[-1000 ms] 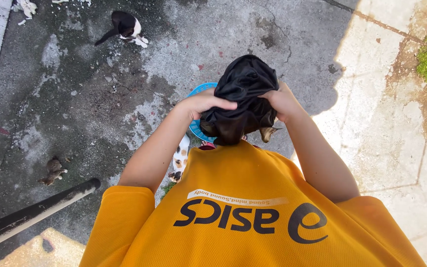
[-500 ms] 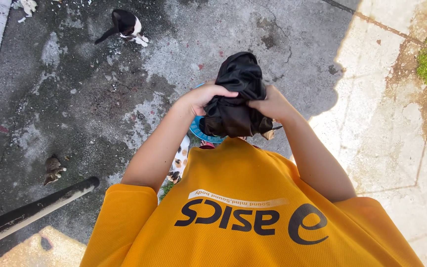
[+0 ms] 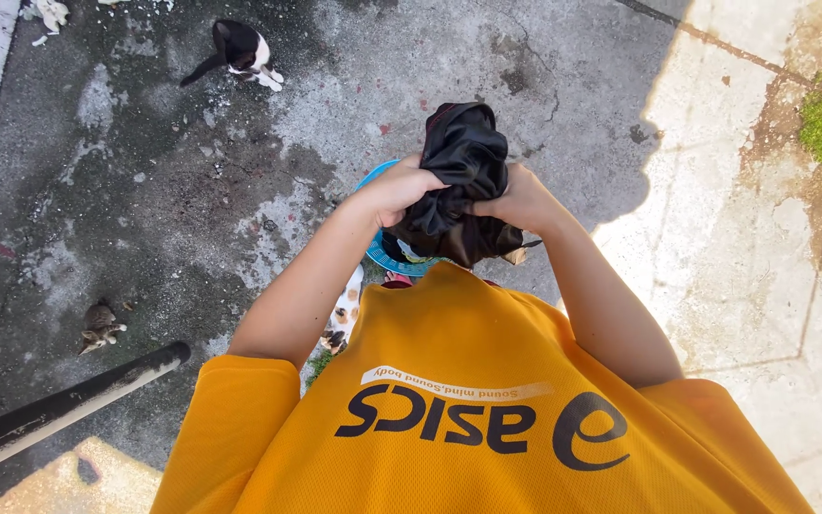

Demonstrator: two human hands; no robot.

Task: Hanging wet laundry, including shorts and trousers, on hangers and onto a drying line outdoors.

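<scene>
The concrete ground is wet and patchy. Above the blue basket, the black garment is bunched at chest height. The left hand and right hand grip it closed; wringing appears underway, hanging not yet done.

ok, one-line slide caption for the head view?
Both hands, left hand and right hand, grip a bunched black cloth above a blue basket; a black-and-white cat sits on wet concrete.

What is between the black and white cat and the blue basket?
Only bare, wet concrete ground lies between the black and white cat and the blue basket, seen from the head camera.
</scene>
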